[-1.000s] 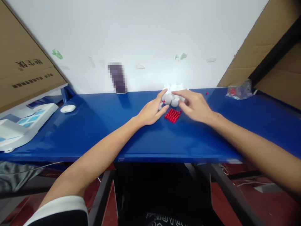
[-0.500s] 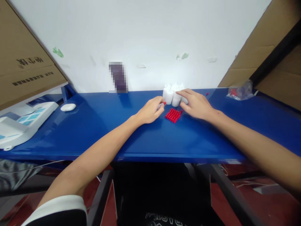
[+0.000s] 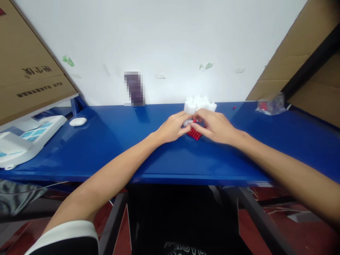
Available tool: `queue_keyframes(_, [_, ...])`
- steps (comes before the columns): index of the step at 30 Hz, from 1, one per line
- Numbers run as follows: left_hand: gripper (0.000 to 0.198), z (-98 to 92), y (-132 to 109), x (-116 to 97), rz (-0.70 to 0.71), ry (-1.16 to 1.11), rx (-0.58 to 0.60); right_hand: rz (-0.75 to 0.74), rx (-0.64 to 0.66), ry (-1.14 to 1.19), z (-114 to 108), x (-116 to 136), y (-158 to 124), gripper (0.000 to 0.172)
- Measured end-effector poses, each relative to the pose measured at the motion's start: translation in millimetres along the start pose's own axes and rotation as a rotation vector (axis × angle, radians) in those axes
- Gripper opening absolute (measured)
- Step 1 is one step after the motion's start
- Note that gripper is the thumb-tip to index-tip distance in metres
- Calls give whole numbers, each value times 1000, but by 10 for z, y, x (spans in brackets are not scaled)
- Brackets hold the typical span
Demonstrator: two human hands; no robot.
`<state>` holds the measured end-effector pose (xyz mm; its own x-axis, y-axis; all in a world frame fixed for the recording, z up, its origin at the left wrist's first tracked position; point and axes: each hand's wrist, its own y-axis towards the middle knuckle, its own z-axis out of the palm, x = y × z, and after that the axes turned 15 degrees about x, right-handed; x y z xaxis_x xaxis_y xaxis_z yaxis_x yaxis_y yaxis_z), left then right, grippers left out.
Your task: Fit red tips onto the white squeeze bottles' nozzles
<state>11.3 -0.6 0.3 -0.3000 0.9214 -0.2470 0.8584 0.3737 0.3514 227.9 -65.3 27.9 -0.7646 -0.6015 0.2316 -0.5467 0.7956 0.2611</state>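
My left hand (image 3: 175, 126) is closed around a small white bottle (image 3: 187, 122), which lies on its side with a red cap (image 3: 194, 121) toward the right. The fingertips of my right hand (image 3: 214, 125) pinch at that cap, and both hands nearly meet. Just beneath them, a block of small red caps (image 3: 194, 134) lies in tight rows on the blue table, partly covered by my fingers. Behind my hands stands a cluster of white bottles (image 3: 190, 105) with pointed tips; their lower parts are partly hidden.
One loose red cap (image 3: 234, 107) lies at the back right, near a clear plastic bag (image 3: 271, 105) with red pieces inside. To the left are a white oval case (image 3: 78, 122) and a white device (image 3: 39, 136). Cardboard (image 3: 34, 56) stands at the left; a white wall backs the table.
My right hand has moved left and nearer from the bottle cluster to the red cap in my left hand. The left hand has shifted slightly right, still holding the bottle.
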Motion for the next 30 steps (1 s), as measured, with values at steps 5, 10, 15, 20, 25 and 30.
queue_keyframes(5, [24,-24,-15,-55,81,15,-51,-24,54,152,-46,128,-30,28])
queue_keyframes(10, [26,-22,-9,-124,118,15,-109,-39,0,125,-43,126,-43,28])
queue_keyframes(15, [24,35,32,-158,160,26,-104,-102,-43,51,-1,59,-31,29])
queue_keyframes(20, [17,33,45,-102,225,87,-119,-107,-105,119,34,14,-13,36])
queue_keyframes(25, [21,-28,-7,25,117,93,-123,32,-195,275,0,-177,8,49])
queue_keyframes(30, [20,-34,-44,113,-36,44,-3,183,90,67,-53,-467,-12,24])
